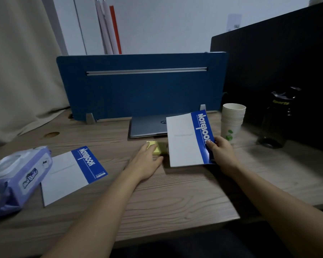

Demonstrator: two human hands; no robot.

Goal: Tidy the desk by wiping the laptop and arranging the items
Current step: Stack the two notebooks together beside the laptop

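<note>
A closed grey laptop (147,127) lies at the back of the wooden desk (175,198), against the blue divider. My right hand (220,149) grips the blue edge of a white-and-blue notebook (185,140), which is tilted up and covers the laptop's right corner. My left hand (147,159) rests on a yellow sticky-note pad (159,148) just left of that notebook, fingers around it. A second identical notebook (71,172) lies flat at the left. A purple pack of wet wipes (13,179) sits at the far left, overlapping that notebook's corner.
A stack of white paper cups (232,121) stands right of the raised notebook. A dark sports bottle (276,118) stands further right by a black partition (278,71). A blue divider panel (142,86) closes the back. A beige curtain (22,71) hangs on the left.
</note>
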